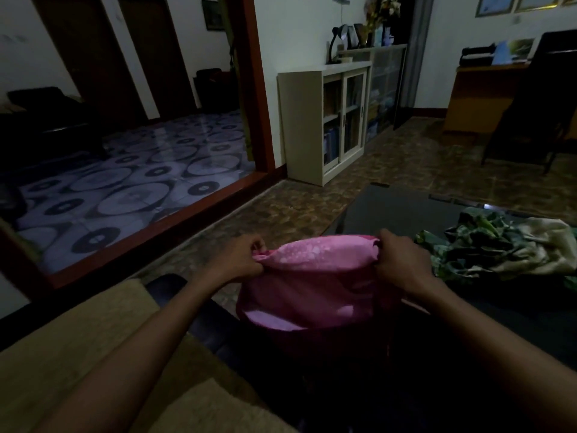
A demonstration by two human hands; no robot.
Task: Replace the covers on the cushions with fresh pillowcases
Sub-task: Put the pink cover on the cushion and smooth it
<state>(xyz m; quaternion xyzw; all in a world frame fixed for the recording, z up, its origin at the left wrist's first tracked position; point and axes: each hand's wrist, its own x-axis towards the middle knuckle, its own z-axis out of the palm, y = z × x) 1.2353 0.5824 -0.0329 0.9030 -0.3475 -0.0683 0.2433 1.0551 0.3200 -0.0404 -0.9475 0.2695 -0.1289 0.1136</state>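
The left hand [242,257] and right hand [398,260] each pinch a top corner of the pink pillowcase [312,282]; keeping the edge between them taut should help the mouth below open evenly.

The pillowcase [312,276] is pink, speckled with paler pink blotches. Right of it, on the black glossy table [406,210], lies a crumpled cloth [499,248] in green leaf print and beige. Left of the pillowcase, a tan cushion [78,354]; beyond, grey floor tiles [131,182] with dark rings.

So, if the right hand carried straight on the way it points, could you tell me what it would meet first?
Probably the dark glass table. The right hand, gripping the pink pillowcase, points forward over it; the green patterned cloth lies off to its right. Depth is unclear.
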